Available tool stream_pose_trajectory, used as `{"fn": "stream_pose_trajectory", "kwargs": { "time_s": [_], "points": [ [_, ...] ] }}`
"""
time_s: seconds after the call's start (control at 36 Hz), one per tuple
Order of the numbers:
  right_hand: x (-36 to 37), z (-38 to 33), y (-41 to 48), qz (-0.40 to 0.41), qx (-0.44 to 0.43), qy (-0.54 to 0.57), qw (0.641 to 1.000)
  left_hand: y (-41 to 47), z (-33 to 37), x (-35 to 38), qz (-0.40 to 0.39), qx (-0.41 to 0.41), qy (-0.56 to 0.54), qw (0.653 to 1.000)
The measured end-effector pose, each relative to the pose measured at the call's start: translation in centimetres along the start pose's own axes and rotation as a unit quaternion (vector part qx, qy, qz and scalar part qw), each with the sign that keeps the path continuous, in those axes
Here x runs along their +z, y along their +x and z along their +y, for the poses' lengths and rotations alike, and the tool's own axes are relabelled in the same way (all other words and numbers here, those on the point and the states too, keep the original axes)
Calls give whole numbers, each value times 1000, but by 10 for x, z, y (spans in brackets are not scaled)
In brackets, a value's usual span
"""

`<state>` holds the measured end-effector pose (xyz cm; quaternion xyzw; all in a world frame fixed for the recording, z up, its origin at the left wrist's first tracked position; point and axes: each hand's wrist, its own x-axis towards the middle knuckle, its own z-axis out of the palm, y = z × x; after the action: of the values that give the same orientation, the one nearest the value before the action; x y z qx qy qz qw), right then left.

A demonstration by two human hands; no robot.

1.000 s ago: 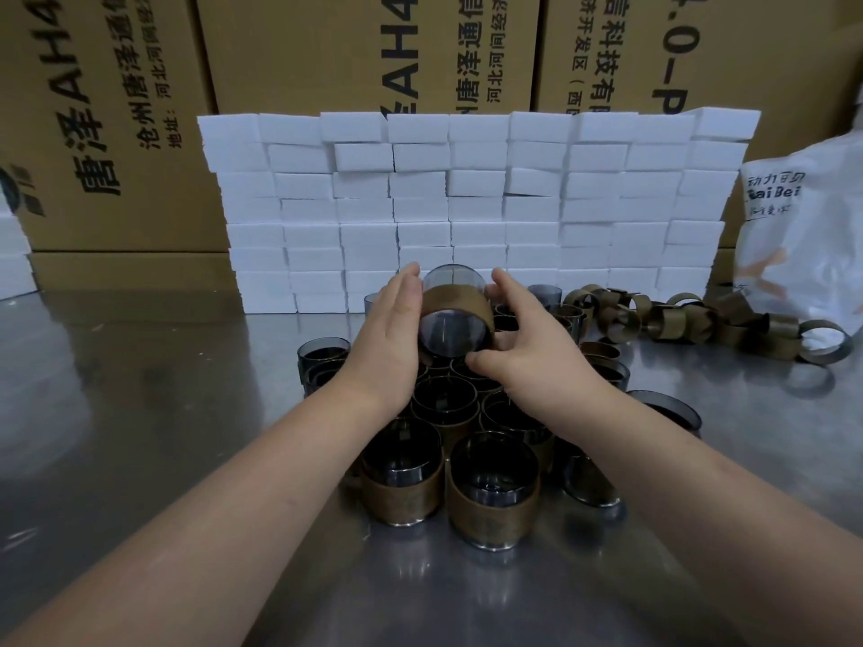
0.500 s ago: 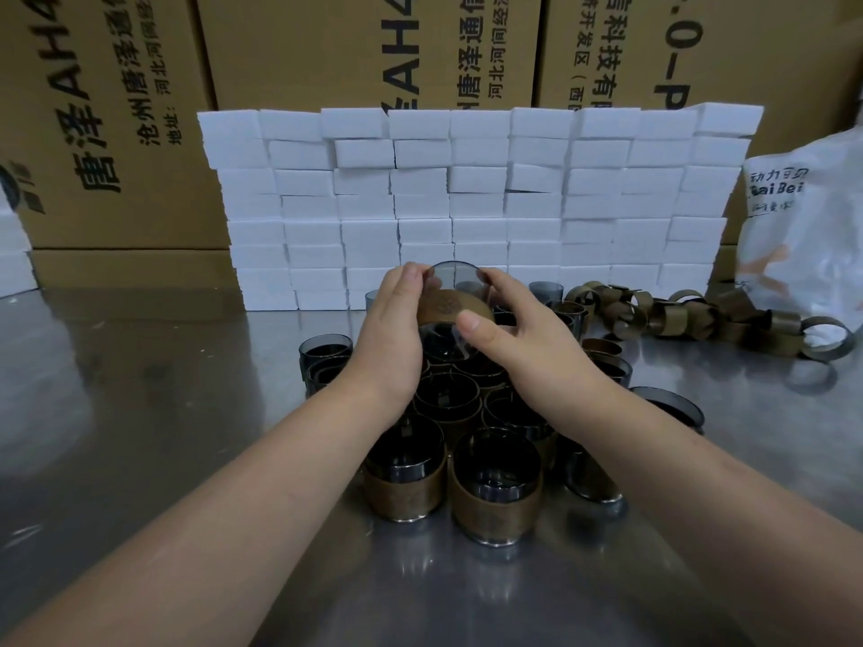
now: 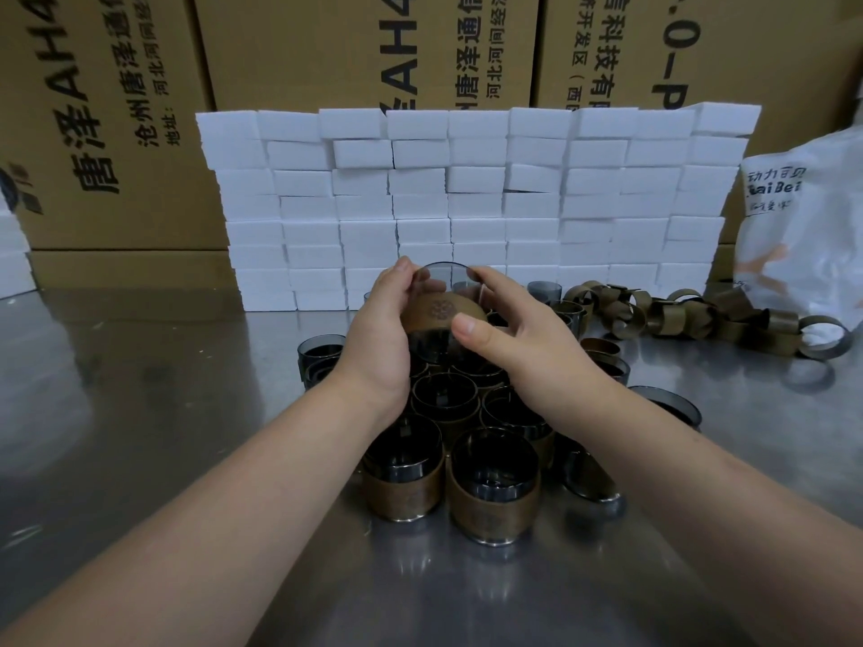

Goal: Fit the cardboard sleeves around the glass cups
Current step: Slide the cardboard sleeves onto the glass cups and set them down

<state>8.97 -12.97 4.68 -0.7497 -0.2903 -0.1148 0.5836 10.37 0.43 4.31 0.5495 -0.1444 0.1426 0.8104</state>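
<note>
Above the sleeved cups (image 3: 495, 488) beneath the fingers, the glass cup (image 3: 441, 277) is gripped by curled fingers of the left hand (image 3: 378, 338) and right hand (image 3: 523, 338) and has been tilted, its cardboard sleeve (image 3: 439, 315) now showing an emblem; fitting is judged complete, with loose sleeves (image 3: 677, 315) beyond.

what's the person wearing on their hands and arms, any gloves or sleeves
Left hand and right hand are bare: no gloves, rings, watch or bracelet. No sleeves show anywhere up to the frame edge. The right thumbnail is short and unpainted.
</note>
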Motion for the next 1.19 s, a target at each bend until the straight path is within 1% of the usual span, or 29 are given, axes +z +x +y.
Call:
{"fn": "stream_pose_trajectory", "kwargs": {
  "time_s": [0.36, 0.58, 0.75, 0.92, 1.19],
  "points": [
    [0, 3, -1, -10, -7, 12, 1000, -1, 3, 0, 20, -55, -11, 998],
    [-1, 3, 0, -20, -10, 38, 999, -2, 8, 2, 30, -35, 50, 998],
    [2, 2, -1, -15, -8, 35, 999, -2, 10, 2, 37, -16, 89, 995],
    [2, 0, -1, -12, -3, 31, 999, -1, 8, -1, 14, -3, 108, 994],
    [1, -1, -1, -17, 2, 41, 999, -3, 11, 0, 24, -1, 117, 993]
  ]
}}
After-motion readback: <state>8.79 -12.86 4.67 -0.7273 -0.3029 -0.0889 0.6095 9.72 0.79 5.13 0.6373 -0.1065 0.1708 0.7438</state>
